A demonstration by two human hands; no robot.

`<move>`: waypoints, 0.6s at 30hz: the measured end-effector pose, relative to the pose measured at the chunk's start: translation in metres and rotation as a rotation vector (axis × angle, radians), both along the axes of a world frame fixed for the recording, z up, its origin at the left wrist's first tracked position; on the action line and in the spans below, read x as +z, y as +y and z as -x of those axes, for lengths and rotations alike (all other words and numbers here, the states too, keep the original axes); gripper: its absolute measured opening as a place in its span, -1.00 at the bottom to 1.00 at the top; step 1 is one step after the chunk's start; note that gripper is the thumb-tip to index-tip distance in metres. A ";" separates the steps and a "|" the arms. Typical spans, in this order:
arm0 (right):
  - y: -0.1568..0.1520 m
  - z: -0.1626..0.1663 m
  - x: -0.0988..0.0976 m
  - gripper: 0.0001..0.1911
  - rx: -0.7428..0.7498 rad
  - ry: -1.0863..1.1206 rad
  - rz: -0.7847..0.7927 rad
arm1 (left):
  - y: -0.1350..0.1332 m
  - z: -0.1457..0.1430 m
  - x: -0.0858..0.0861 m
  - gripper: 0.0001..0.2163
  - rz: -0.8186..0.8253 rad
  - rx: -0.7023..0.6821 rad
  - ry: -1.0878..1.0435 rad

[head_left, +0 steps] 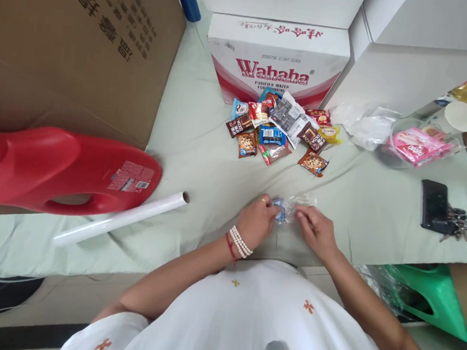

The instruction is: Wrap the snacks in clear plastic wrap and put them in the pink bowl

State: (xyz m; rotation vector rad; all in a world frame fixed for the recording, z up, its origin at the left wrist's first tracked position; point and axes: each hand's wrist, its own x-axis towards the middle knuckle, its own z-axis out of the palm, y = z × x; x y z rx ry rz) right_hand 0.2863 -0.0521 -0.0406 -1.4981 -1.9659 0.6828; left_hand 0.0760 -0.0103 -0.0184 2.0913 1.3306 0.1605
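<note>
My left hand (258, 216), with beaded bracelets at the wrist, is closed in a pinch on a small blue packet (281, 210) just above the green cloth. Fingers of my right hand (316, 226) are closed on a clear plastic bag (301, 201). The bag lies against the blue packet; whether the packet is inside it or beside it I cannot tell. Beyond my hands is a heap of wrapped snacks, among them a silver-grey packet (288, 117), a blue-wrapped snack (272, 135) and a cookie packet (313, 163) at the near right.
A white-and-red water carton (281, 51) stands behind the snacks. On the left are a large brown box (105, 49), a red jug (95, 171) and a white roll (121, 219). To the right are a plastic bowl with a pink packet (419, 146), a paper cup (455, 119), a black phone-like object (434, 204) and keys (458, 221).
</note>
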 end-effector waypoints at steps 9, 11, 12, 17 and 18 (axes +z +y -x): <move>0.022 0.005 0.003 -0.85 -0.197 -0.241 0.122 | 0.012 -0.004 0.005 -0.60 -0.069 0.129 0.227; 0.017 0.021 0.016 -0.81 -0.092 -0.202 0.143 | 0.015 -0.004 0.003 -0.73 -0.017 0.075 0.235; 0.014 0.030 0.021 -0.79 -0.041 -0.209 0.137 | 0.017 -0.004 0.001 -0.77 0.000 0.060 0.229; -0.002 0.067 0.021 -0.65 0.036 -0.242 -0.030 | 0.025 0.002 -0.012 -0.92 0.100 0.218 -0.033; -0.004 0.070 0.020 -0.62 0.037 -0.226 -0.070 | 0.026 0.004 -0.015 -0.91 0.146 0.288 -0.125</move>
